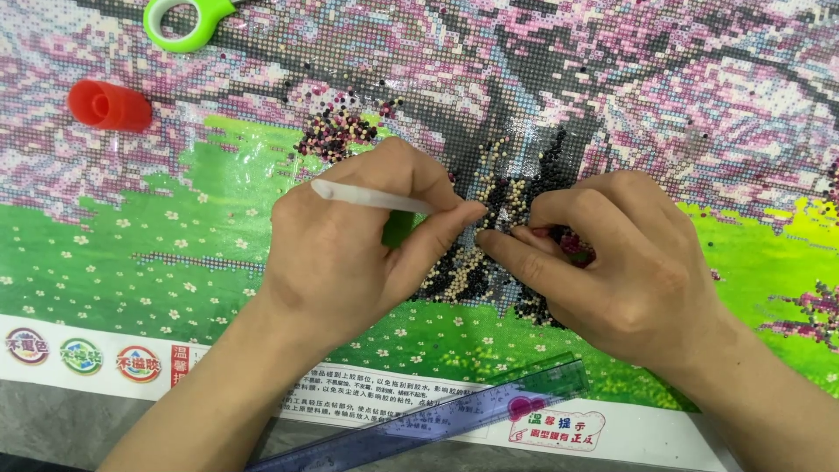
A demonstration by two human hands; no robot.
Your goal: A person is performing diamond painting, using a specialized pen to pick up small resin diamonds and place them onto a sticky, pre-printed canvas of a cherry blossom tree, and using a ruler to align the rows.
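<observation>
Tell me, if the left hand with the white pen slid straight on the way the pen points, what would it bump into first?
Most likely the right hand. The white pen in the left hand points right, its tip nearly meeting the right fingertips over the loose beads. Depth is unclear.

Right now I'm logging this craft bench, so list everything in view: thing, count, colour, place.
Bead-picture canvas: one, pink blossom and green grass, covers the surface.
Loose beads: many, dark, cream and pink, scattered mid-canvas by the hands.
Scissor handle: one, green and white, top left edge.
Cap: one, red, upper left.
Ruler: one, clear blue, bottom centre, slanted.
Pen tool: one, white, in the left hand.
Left hand: grips the pen tool.
Right hand: fingertips pinched over the beads.
</observation>
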